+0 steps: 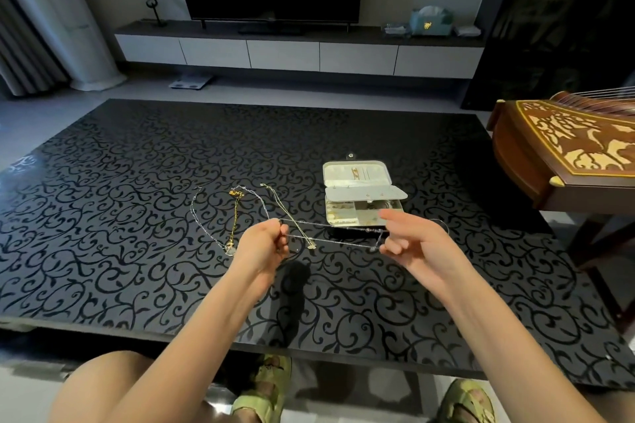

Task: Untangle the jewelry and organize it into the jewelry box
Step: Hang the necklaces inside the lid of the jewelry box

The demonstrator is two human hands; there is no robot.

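A thin silver necklace point(335, 241) is stretched level between my two hands, above the black patterned table point(137, 251). My left hand point(264, 244) pinches its left end with curled fingers. My right hand point(409, 240) pinches the right end, index finger sticking out. On the table to the left lie a silver chain point(206, 227), a gold chain point(235, 216) and a pale thin chain point(292, 216) with a small pendant. The open white jewelry box point(360, 196) stands just beyond my right hand, its compartments holding small pieces.
A wooden stringed instrument point(567, 151) overhangs the table's right side. Behind the table stands a low TV cabinet point(295, 51) with a television and a tissue box point(431, 21). My knees and green sandals point(264, 388) show under the near edge.
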